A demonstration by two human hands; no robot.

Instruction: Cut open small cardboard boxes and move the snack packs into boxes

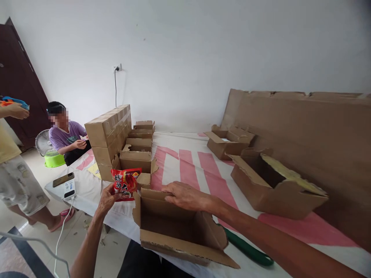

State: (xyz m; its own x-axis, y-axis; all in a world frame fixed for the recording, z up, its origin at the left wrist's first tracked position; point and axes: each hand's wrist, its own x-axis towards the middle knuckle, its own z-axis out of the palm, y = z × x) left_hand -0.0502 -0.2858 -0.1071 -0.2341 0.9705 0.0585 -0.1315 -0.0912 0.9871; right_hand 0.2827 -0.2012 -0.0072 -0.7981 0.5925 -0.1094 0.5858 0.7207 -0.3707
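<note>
My left hand grips a red snack packet by its lower edge, just left of an open cardboard box at the table's near edge. My right hand lies flat on the far rim of that box, fingers closed over the flap. The box is open at the top and looks empty inside.
A row of small open boxes and a stack of closed cartons stand behind the packet. Two more open boxes sit at right before a leaning cardboard sheet. A phone, power bank, green object. Two people at left.
</note>
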